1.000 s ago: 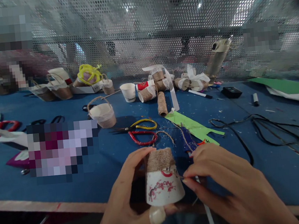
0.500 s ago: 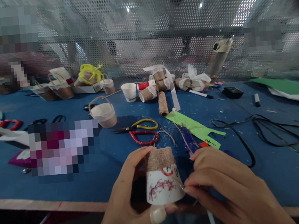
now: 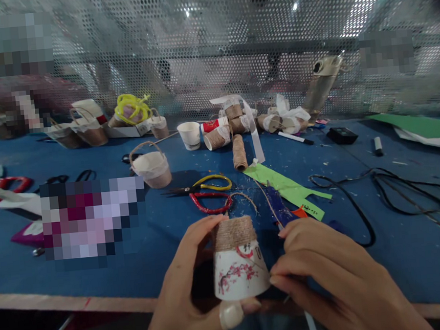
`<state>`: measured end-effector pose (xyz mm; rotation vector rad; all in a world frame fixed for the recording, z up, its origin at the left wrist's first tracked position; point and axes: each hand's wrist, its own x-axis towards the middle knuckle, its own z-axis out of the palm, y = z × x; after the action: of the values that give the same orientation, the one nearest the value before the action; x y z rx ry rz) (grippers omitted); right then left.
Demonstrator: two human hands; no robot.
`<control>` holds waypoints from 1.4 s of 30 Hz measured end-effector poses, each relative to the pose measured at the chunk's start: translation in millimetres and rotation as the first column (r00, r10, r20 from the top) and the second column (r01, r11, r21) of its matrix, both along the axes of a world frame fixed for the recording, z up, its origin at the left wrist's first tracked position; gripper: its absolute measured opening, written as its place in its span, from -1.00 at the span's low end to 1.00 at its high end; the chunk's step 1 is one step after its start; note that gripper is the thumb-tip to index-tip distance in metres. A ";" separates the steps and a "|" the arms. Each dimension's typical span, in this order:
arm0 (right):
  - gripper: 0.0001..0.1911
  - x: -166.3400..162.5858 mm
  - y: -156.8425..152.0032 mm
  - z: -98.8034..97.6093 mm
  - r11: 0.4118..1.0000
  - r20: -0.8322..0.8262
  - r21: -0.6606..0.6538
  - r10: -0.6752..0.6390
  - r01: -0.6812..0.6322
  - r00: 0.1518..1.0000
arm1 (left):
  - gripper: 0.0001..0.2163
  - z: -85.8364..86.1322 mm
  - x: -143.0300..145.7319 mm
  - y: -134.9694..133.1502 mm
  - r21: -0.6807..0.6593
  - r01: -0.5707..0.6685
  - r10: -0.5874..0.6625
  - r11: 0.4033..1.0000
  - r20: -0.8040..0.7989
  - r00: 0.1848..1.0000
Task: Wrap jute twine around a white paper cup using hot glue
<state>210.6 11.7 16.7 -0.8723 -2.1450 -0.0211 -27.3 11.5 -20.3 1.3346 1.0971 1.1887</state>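
Observation:
Upside down in front of me is a white paper cup [image 3: 241, 276] printed with a pink blossom branch. Rows of brown twine [image 3: 234, 233] wrap its narrow upper half. My left hand [image 3: 191, 280] is closed around it, fingers at the top and bandaged thumb near the rim. My right hand [image 3: 325, 269] is beside the cup's lower right, thumb and forefinger pinched together. A loose strand of twine [image 3: 267, 197] runs down from the green paper into its curled fingers. A fine thread crosses the cup's printed side towards the fingertips; what it is, I cannot make out.
Scissors [image 3: 211, 201] with red and yellow handles lie just beyond the cup. Behind them are a twine spool [image 3: 239, 153], green paper [image 3: 279, 185] and a small twine-handled basket [image 3: 153, 168]. A black cable [image 3: 359, 214] curls at right. Perforated metal mesh [image 3: 195, 59] backs the table.
Little differs. Both hands and the cup hold nearly the same position. The whole view has shifted very slightly.

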 end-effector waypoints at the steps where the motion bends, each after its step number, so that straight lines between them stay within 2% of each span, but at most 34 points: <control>1: -0.72 0.2 -0.3 -0.1 1.000 0.004 -0.003 0.003 -0.003 1.000 | -0.25 0.1 0.0 0.3 0.009 0.003 -0.003 1.000 -0.001 1.000; 8: -0.73 2.8 -1.8 -2.0 1.000 -0.005 0.007 0.005 -0.005 1.000 | -0.31 1.0 0.1 0.3 0.022 0.017 -0.016 1.000 -0.008 1.000; 13: -0.72 4.0 -1.8 -1.8 1.000 -0.003 -0.013 -0.003 0.003 1.000 | -0.28 -1.6 -1.1 0.3 0.007 0.006 -0.006 1.000 -0.032 0.999; 18: -0.73 5.7 -0.4 -4.2 0.999 0.022 -0.036 -0.012 0.013 1.000 | -0.30 -2.8 -2.7 0.2 0.068 0.051 -0.046 0.996 -0.070 0.996; 23: -0.74 7.6 -0.7 -6.4 0.999 0.022 -0.052 -0.004 0.005 1.000 | -0.29 4.2 1.9 -2.0 0.004 -0.011 0.011 1.000 -0.063 0.998; 32: -0.83 11.0 -1.2 -12.6 0.998 -0.027 -0.049 -0.042 0.041 0.999 | -0.20 13.3 6.5 -4.3 -0.140 -0.026 0.029 0.990 0.018 0.999; 37: -0.84 4.7 -7.9 -20.4 0.996 -0.071 -0.072 -0.061 0.056 0.996 | -0.22 10.7 7.3 -4.5 -0.138 -0.034 0.045 0.990 0.076 0.996; 42: -0.79 0.7 -6.3 -20.3 1.000 -0.050 -0.026 -0.002 0.001 0.999 | -0.26 6.9 5.6 -3.0 -0.091 -0.023 0.027 0.996 0.052 0.998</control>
<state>211.4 5.4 -3.6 -0.8800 -2.1018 0.0273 -21.7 8.5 -13.4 1.2168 1.1187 1.1733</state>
